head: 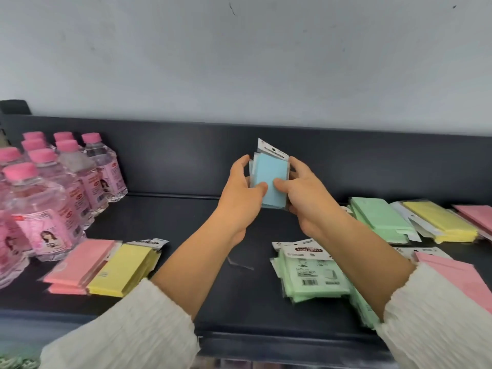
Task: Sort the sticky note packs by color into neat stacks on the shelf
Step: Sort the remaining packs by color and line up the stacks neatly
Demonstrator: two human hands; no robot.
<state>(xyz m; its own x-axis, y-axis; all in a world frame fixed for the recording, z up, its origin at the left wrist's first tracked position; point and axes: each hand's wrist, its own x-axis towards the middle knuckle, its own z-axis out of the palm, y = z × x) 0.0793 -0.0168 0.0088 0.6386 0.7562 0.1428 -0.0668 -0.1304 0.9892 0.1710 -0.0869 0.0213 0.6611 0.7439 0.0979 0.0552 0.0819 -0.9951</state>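
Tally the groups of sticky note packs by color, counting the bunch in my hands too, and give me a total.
Pink groups: 3
Yellow groups: 2
Green groups: 2
Blue groups: 1, held between left hand and right hand
Total: 8

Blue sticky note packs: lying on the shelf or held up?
Held up: both the left hand and right hand grip the blue sticky note packs above the shelf.

Pink-capped bottles clustered left, grey wall behind.
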